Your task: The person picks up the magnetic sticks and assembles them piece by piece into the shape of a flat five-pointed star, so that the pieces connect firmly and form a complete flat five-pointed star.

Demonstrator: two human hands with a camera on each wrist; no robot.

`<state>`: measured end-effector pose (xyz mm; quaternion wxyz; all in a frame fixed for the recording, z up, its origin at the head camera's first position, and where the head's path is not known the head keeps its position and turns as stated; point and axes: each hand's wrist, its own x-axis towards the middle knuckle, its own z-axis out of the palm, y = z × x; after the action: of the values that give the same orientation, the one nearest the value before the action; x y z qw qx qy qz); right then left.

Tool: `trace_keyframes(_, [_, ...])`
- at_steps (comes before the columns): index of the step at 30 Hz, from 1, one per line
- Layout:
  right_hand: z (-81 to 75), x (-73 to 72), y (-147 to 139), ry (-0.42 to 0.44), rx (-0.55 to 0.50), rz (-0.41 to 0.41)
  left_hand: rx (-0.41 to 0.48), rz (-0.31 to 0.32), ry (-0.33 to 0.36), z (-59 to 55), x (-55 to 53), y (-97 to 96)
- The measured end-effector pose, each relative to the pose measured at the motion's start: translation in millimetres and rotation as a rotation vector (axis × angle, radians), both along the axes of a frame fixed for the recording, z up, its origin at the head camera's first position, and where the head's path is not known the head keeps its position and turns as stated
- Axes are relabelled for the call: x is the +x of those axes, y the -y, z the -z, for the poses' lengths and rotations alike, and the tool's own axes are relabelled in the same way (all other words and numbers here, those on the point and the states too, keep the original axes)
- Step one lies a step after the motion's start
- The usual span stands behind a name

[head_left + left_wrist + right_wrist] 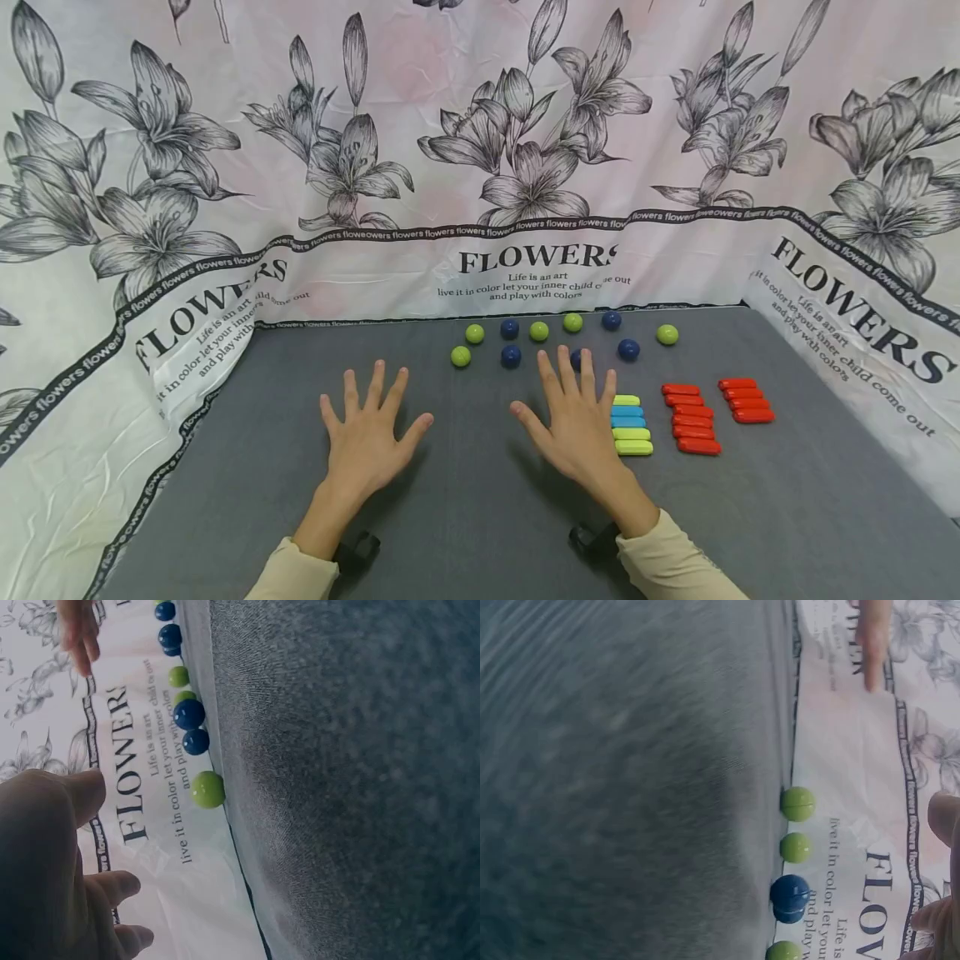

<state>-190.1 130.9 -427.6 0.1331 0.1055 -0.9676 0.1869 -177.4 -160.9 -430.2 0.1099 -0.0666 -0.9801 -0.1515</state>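
My left hand (367,446) hovers over the left part of the grey table, fingers spread, holding nothing. To its right, my right hand (581,429) is spread in the same way, palm down, with nothing in it. Its fingertips overlap a dark blue ball (576,359) in the head view. Beside the right hand lies a column of yellow-green sticks (633,447) and blue sticks (628,411), partly hidden behind it. In the left wrist view the thumb and some fingers of the left hand (45,855) show against the printed cloth.
Several green balls (538,332) and blue balls (628,350) lie along the back of the table (247,500). Two columns of red sticks (693,422) lie at the right. A flower-printed cloth (360,275) stands behind and along both sides.
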Motion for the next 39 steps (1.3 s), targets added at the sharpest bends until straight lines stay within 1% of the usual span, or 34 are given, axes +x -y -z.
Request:
trace_keyframes(7, [-6.6, 0.8, -4, 0.028, -0.136, -0.042, 0.002, 0.015, 0.017, 1.3, -1.9, 2.1])
trace_keyframes(12, [-3.5, 1.0, -15, 0.039, -0.173, -0.074, -0.001, 0.03, 0.059, 2.6, -0.9, 4.1])
trace_keyframes(16, [-1.8, 1.3, -28, 0.029, -0.202, -0.113, -0.004, 0.054, 0.083, 4.0, -0.6, 6.4])
trace_keyframes(21, [0.7, 2.0, -47, 0.007, -0.187, -0.132, -0.013, 0.078, 0.139, 5.3, -1.0, 8.9])
trace_keyframes(26, [5.7, 4.9, -68, 0.015, -0.156, -0.14, -0.011, 0.1, 0.184, 5.8, -2.2, 10.4])
trace_keyframes(30, [8.2, 7.4, -84, 0.003, -0.138, -0.174, -0.003, 0.122, 0.204, 6.5, -3.7, 11.9])
trace_keyframes(34, [9.6, 7.8, -98, -0.013, -0.12, -0.201, 0.021, 0.142, 0.241, 7.8, -6.0, 13.1])
trace_keyframes(39, [8.9, 8.2, -112, 0.004, -0.123, -0.237, 0.045, 0.161, 0.286, 10.1, -9.5, 13.9])
